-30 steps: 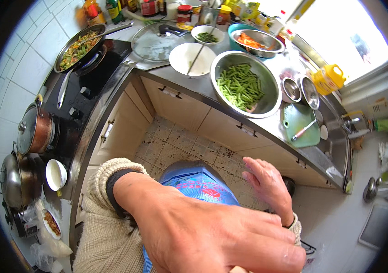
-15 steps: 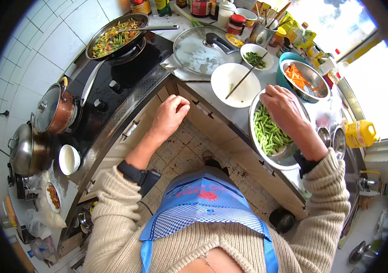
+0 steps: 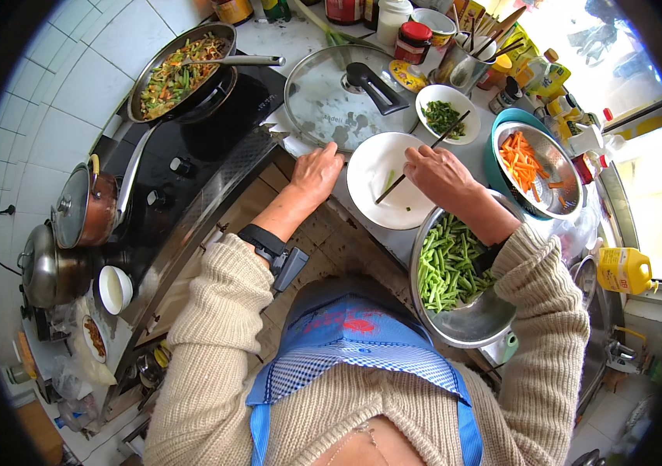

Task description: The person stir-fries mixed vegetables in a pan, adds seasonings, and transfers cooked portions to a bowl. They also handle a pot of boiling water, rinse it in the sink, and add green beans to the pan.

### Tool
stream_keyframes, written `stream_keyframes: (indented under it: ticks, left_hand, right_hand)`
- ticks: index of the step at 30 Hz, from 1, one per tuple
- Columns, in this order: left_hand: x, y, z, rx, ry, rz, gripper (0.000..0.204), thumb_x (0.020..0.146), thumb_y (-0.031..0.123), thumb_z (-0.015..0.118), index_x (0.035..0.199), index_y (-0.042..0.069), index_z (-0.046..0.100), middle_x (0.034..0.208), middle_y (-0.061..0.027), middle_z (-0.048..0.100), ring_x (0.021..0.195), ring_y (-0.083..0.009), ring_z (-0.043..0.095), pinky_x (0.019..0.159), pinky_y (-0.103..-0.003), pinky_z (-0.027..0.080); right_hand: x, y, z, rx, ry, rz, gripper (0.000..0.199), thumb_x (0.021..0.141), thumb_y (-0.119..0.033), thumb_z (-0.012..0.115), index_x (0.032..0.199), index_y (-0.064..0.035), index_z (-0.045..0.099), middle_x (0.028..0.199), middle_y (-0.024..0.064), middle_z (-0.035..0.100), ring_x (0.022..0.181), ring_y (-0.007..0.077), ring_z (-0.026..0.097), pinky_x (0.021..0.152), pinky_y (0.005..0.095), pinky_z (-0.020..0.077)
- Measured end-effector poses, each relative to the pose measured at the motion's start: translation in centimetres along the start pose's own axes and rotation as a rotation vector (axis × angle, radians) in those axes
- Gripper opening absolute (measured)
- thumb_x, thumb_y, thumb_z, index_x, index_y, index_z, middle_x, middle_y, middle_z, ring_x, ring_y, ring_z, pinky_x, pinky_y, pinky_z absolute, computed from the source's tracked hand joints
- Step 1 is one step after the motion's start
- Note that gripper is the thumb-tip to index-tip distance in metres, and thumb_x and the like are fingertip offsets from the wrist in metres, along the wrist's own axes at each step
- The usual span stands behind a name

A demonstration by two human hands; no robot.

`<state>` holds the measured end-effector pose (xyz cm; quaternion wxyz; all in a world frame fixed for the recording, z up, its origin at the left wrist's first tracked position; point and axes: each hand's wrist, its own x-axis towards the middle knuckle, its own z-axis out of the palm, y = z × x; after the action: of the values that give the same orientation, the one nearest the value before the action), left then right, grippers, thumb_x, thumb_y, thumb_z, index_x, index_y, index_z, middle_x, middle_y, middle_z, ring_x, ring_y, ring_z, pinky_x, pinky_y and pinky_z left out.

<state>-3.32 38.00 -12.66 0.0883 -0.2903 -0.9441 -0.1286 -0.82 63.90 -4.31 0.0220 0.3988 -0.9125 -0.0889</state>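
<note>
My right hand [image 3: 436, 171] is over the right side of a white bowl [image 3: 364, 175], its fingers closed around the dark chopsticks [image 3: 451, 129] slanting across that bowl. A few green scraps lie inside the bowl. My left hand [image 3: 318, 172] is curled closed at the counter edge, between the bowl and the glass lid [image 3: 323, 93]; nothing shows in it, though its fingertips are tucked out of sight. Below my right wrist, a steel basin [image 3: 471, 322] holds cut green beans [image 3: 447, 260]. A smaller white bowl [image 3: 463, 137] with chopped greens [image 3: 442, 116] stands just beyond my right hand.
Carrot strips [image 3: 521, 165] lie in a steel colander [image 3: 572, 182] within a teal bowl [image 3: 496, 151]. On the left stove, a frying pan [image 3: 222, 35] contains mixed vegetables, beside a lidded copper-coloured pot [image 3: 102, 210]. Jars and bottles line the back. A yellow jug [image 3: 622, 270] stands far right.
My right hand has moved left from above the beans to the chopsticks and closed on them. My left hand has moved forward and right to the counter edge. The view has shifted slightly.
</note>
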Motion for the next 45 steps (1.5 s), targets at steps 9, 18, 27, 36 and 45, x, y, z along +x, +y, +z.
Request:
stream_keyframes:
  ticks: [9, 18, 27, 36, 45]
  left_hand:
    - [-1.0, -1.3, -1.0, 0.125, -0.115, 0.02, 0.005, 0.08, 0.001, 0.06, 0.084, 0.0, 0.058, 0.087, -0.013, 0.055, 0.076, -0.0266, 0.066, 0.059, -0.035, 0.058]
    - [-7.7, -3.1, -10.4, -0.132, 0.243, -0.175, 0.01, 0.081, 0.007, 0.066, 0.084, 0.005, 0.056, 0.081, -0.011, 0.056, 0.065, -0.0295, 0.063, 0.055, -0.037, 0.052]
    - [1.5, 7.8, -15.0, -0.471, 0.328, 0.395, 0.017, 0.085, 0.018, 0.065, 0.094, 0.006, 0.057, 0.085, -0.0092, 0.056, 0.073, -0.0266, 0.062, 0.06, -0.036, 0.051]
    - [0.0, 3.9, -11.2, -0.819, 0.385, -0.067, 0.017, 0.087, 0.005, 0.061, 0.104, 0.0, 0.061, 0.086, -0.0097, 0.058, 0.069, -0.0209, 0.059, 0.062, -0.031, 0.049]
    - [-9.2, 1.0, -8.9, -0.712, 0.337, -0.226, 0.016, 0.087, 0.002, 0.06, 0.103, 0.002, 0.061, 0.083, -0.009, 0.057, 0.069, -0.0204, 0.059, 0.061, -0.03, 0.048]
  right_hand:
    - [1.6, 0.3, 0.6, 0.035, -0.043, 0.006, 0.008, 0.08, -0.009, 0.057, 0.087, -0.0062, 0.06, 0.094, 0.0074, 0.054, 0.093, 0.0231, 0.057, 0.078, 0.035, 0.0497]
    - [0.0, -1.9, -7.5, 0.201, 0.396, 0.209, 0.023, 0.074, -0.006, 0.062, 0.095, -0.0079, 0.055, 0.085, 0.0083, 0.053, 0.085, 0.0263, 0.056, 0.076, 0.0392, 0.0464]
    - [-2.3, -6.2, -13.0, 1.4, 0.709, 0.648, 0.029, 0.094, -0.021, 0.062, 0.117, -0.0051, 0.061, 0.082, -0.0037, 0.053, 0.074, 0.0052, 0.046, 0.069, 0.0191, 0.0391]
    - [-3.5, -5.6, -6.9, 1.49, 0.644, 0.973, 0.029, 0.097, -0.03, 0.055, 0.089, -0.0028, 0.059, 0.076, 0.0007, 0.058, 0.055, 0.0055, 0.056, 0.045, 0.0194, 0.0426]
    - [-0.6, -4.7, -3.7, 1.419, 0.675, 0.988, 0.034, 0.094, -0.034, 0.061, 0.093, 0.0, 0.062, 0.077, 0.0024, 0.06, 0.056, 0.0094, 0.062, 0.047, 0.0221, 0.0506]
